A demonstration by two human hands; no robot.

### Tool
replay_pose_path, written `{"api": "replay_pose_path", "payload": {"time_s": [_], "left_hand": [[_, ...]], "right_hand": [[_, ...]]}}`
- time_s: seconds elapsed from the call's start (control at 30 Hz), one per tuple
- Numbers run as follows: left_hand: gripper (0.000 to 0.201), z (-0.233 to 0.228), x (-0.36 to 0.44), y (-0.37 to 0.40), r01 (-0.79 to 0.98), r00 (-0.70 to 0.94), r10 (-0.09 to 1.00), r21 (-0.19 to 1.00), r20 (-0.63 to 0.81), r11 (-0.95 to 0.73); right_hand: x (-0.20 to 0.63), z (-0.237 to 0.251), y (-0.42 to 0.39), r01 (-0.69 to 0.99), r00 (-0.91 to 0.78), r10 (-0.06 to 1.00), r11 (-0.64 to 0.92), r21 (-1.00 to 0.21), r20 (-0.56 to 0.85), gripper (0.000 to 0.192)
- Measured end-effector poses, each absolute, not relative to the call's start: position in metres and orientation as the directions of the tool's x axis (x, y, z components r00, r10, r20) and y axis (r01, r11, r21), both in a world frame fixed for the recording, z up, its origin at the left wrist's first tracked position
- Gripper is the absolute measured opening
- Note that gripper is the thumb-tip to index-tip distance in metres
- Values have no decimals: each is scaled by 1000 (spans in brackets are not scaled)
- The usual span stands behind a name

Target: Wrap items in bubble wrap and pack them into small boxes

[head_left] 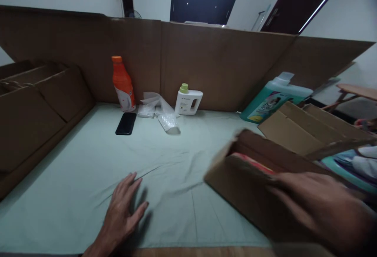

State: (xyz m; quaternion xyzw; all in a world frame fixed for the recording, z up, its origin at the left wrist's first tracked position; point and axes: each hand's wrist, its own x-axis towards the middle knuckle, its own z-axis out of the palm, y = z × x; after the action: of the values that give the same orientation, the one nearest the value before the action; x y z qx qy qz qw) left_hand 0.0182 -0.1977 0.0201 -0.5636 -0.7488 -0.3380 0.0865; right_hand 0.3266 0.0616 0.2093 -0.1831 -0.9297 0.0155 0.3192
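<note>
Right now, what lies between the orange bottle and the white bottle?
Crumpled translucent plastic wrapping lies between the orange bottle and the white bottle, as the head view shows.

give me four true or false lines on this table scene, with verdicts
1. The right hand grips an open-topped brown cardboard box. True.
2. The left hand holds the flat black rectangular phone. False: the left hand is empty; the phone lies on the pale green cloth.
3. The orange plastic bottle stands beyond the phone. True.
4. The white plastic bottle with a green cap lies on its side. False: it stands upright.
</note>
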Motion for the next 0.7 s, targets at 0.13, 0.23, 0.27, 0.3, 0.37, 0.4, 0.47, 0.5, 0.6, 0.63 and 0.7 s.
{"api": "replay_pose_path", "payload": {"time_s": [0.13,0.23,0.27,0.3,0.37,0.4,0.47,0.5,0.6,0.63,0.7], "left_hand": [[78,37,39,-185,798,-410,823,592,394,114],[75,35,37,-187,659,-542,801,719,252,219],[73,33,35,-188,608,-592,778,751,212,258],[70,32,32,-190,558,-639,749,777,178,291],[64,29,29,-191,483,-702,698,814,141,321],[59,28,27,-191,465,-715,685,827,138,318],[46,30,26,-190,454,-715,682,843,150,290],[41,31,24,-189,452,-712,685,849,157,274],[33,36,15,-189,424,-747,645,862,160,277],[33,37,11,-191,404,-771,620,865,148,297],[35,37,3,-194,350,-829,546,872,118,343]], "right_hand": [[277,237,9,120,-852,140,990,-71,504,20],[266,240,12,220,-744,335,940,-261,579,24],[267,235,22,323,-668,467,883,-339,579,23],[268,226,34,414,-590,597,802,-431,544,24],[268,199,55,496,-488,782,614,-614,388,36],[265,182,61,482,-483,825,530,-698,293,44],[256,146,62,411,-535,837,378,-829,117,58],[250,130,57,382,-557,829,306,-872,47,63],[231,99,37,282,-612,789,147,-948,-60,68],[224,95,33,248,-640,765,121,-961,-69,66],[210,93,38,199,-720,691,125,-972,-59,61]]}}
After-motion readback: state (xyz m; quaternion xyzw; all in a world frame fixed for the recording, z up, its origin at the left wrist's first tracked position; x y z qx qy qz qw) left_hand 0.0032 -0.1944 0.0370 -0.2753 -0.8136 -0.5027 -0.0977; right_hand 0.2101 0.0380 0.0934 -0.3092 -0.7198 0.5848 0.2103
